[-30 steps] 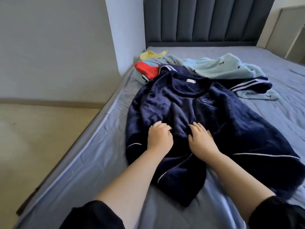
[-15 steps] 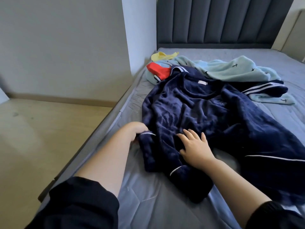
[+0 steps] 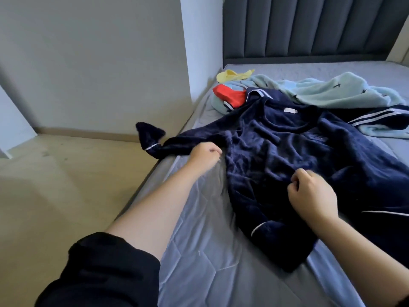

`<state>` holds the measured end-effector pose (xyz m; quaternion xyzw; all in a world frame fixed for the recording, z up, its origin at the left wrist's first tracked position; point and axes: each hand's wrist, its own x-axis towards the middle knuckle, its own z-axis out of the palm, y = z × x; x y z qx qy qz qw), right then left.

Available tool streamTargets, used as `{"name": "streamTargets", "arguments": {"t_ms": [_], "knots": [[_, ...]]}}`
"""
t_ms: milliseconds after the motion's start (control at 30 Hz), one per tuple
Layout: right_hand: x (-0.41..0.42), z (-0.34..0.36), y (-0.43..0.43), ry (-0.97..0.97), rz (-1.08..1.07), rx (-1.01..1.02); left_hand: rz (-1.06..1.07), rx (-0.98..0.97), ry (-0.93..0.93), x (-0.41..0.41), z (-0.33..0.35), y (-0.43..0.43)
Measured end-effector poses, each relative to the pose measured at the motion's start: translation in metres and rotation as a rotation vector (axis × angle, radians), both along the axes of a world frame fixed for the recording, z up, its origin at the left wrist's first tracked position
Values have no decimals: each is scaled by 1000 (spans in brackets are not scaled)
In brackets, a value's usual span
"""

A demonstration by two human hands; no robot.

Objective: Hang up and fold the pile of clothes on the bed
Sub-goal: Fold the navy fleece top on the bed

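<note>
A navy fleece top point(image 3: 287, 151) with white piping lies spread on the grey bed point(image 3: 199, 251). Its left sleeve point(image 3: 177, 145) stretches out over the bed's left edge, with the cuff flipped up in the air. My left hand point(image 3: 204, 155) has its fingers curled on that sleeve near the shoulder. Lower on the body of the top, my right hand point(image 3: 309, 193) pinches the fabric with curled fingers. Behind the top lies the rest of the pile: a light blue fleece garment point(image 3: 332, 91), a red piece point(image 3: 230, 96), a yellow piece point(image 3: 232, 75) and a navy garment with white stripes point(image 3: 380, 116).
The bed's left edge runs along a beige floor point(image 3: 66, 185), with a grey wall point(image 3: 99, 63) behind it. A dark padded headboard point(image 3: 309, 25) stands at the far end. Bare grey sheet shows in front of the navy top.
My left hand has drawn the sleeve out to the left, over the bed's edge. My right hand has gone from lying flat on the top to curled fingers. The view has shifted left.
</note>
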<state>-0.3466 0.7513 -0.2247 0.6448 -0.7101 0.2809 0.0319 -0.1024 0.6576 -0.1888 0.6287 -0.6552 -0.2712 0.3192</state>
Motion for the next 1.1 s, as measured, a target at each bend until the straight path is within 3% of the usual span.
{"name": "streamTargets", "arguments": {"t_ms": [100,133,200,233,333,400,500,567,667,733,800,867,900,1000,1100], "knots": [[-13,19,-3,304,-175,521,-228,533,-161,-46,-18,15],[-21,20,-5,408,-193,646,-281,619,-269,-56,-24,21],[-42,17,-7,492,-166,764,-297,549,-345,-69,-38,27],[-53,12,-7,489,-146,775,-279,478,-219,-74,-41,26],[-82,-1,-6,417,-149,653,-18,296,410,-68,-20,8],[-97,-3,-4,344,-213,412,206,134,506,-49,-5,-7],[-115,0,-4,257,-315,111,479,37,294,-14,-7,-13],[-118,-2,-7,248,-288,103,472,-120,74,-13,-12,-7],[-111,-15,-13,309,-88,274,40,-356,7,-51,-2,12],[-105,-25,-16,360,-42,418,-395,-218,-70,-84,3,34],[-103,-31,-17,388,-78,402,-713,-75,-454,-112,-10,52],[-105,-33,-17,393,-145,296,-719,-167,-946,-126,-37,60],[-106,-32,-18,390,-169,243,-636,-257,-1064,-127,-46,63],[-102,-29,-19,380,-132,85,-451,-421,-1048,-119,-60,60],[-88,-31,-17,418,69,-48,-366,-359,-913,-108,-61,49]]}}
